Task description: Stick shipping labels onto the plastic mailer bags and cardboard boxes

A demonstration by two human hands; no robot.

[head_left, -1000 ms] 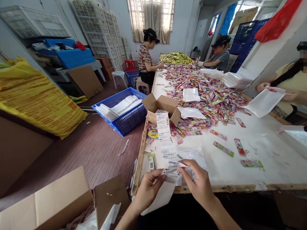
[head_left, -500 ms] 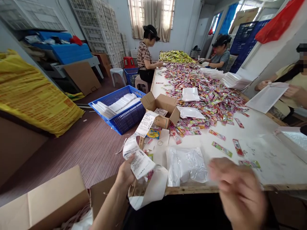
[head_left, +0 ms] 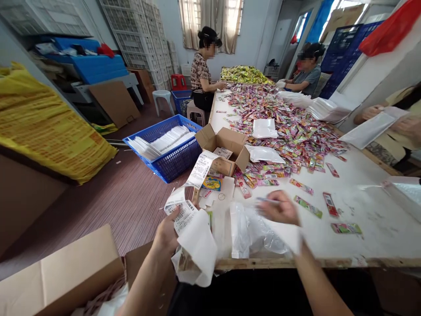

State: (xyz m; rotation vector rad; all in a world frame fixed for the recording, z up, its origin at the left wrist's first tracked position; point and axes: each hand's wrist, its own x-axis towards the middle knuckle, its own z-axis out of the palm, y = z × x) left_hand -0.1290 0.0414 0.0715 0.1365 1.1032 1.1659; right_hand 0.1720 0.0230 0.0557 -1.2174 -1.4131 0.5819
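Observation:
My left hand (head_left: 167, 230) is closed on a strip of printed shipping labels (head_left: 184, 219), thumb on top. The strip runs up to the small open cardboard box (head_left: 226, 153), and its blank white end (head_left: 200, 252) curls down past the table edge. Over the table, my right hand (head_left: 279, 208) is smeared by motion, its fingers pinched on a white label (head_left: 289, 236) that hangs by the wrist. Under it at the front edge lies a plump white mailer bag (head_left: 245, 232), partly hidden by the label and hand.
Candy sachets (head_left: 289, 118) are heaped along the table, with white mailers (head_left: 265, 128) on them. A blue basket (head_left: 161, 149) of white mailers stands left; a large carton (head_left: 59, 272) is lower left. Several co-workers sit around the table, one holding a white mailer (head_left: 371, 127) at right.
My right hand has swung left and forward over the mailer bag, with a white label now showing at it. The strip's loose end has curled in closer below my left hand.

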